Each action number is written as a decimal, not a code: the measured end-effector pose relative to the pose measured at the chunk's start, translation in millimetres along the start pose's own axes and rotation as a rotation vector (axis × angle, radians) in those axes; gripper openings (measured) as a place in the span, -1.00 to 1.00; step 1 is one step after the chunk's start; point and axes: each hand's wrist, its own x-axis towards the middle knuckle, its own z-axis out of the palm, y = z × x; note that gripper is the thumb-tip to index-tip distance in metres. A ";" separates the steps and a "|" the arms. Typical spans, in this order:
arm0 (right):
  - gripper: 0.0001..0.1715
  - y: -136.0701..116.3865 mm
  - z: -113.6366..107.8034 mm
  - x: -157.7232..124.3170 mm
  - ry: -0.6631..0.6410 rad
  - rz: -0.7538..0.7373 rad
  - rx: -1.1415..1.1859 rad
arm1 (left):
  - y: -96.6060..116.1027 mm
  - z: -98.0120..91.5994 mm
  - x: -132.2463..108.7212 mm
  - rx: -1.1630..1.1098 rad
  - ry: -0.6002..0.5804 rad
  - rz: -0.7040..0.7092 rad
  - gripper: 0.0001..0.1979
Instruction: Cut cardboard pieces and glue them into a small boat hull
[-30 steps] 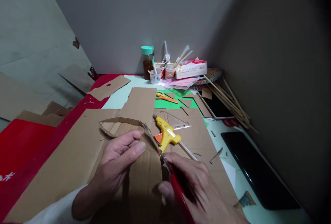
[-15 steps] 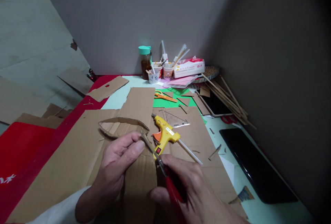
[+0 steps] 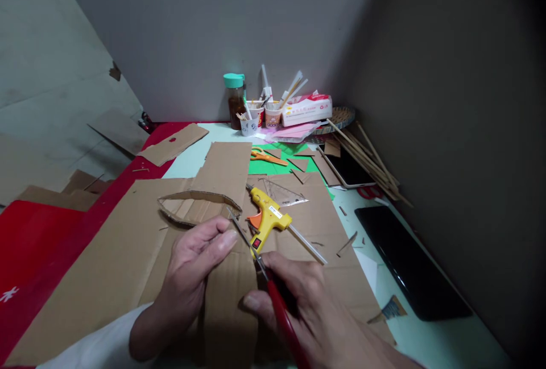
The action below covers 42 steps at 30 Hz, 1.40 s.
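My left hand (image 3: pixel 194 269) pinches a curved loop of cardboard strip (image 3: pixel 194 197) between thumb and forefinger, low in the middle of the view. My right hand (image 3: pixel 315 315) is closed round red-handled scissors (image 3: pixel 273 295), whose thin blades point up and left toward my left thumb and the strip's near end. Both hands rest over a large brown cardboard sheet (image 3: pixel 119 261). A yellow glue gun (image 3: pixel 267 220) with an orange trigger lies just beyond the scissor blades, with a clear set square (image 3: pixel 284 194) behind it.
At the back wall stand a teal-lidded jar (image 3: pixel 234 96), paper cups with sticks (image 3: pixel 256 116), a tissue box (image 3: pixel 306 110) and a woven tray (image 3: pixel 341 117). Orange scissors (image 3: pixel 267 157) lie on green paper. Wooden sticks (image 3: pixel 367 158), a tablet (image 3: pixel 347 169) and a black slab (image 3: pixel 412 269) lie right.
The view has drifted slightly, so everything sits a little further left and lower. The scissor blades have moved left, closer to my left thumb. My left hand keeps its grip on the strip.
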 end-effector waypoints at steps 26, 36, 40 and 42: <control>-0.68 2.9 7.5 3.8 0.083 0.056 -0.104 | -5.6 -1.3 4.1 0.125 -0.152 0.105 -0.79; -0.68 7.2 9.9 6.2 0.070 0.025 -0.111 | -10.1 1.2 6.9 0.035 -0.191 0.021 -0.75; -0.61 8.5 -0.6 10.2 0.141 -0.021 0.010 | -6.5 2.8 8.5 -0.049 -0.208 -0.040 -0.78; -0.64 7.0 -9.9 11.7 0.164 0.001 0.149 | -3.6 2.2 7.7 -0.029 -0.223 -0.026 -0.77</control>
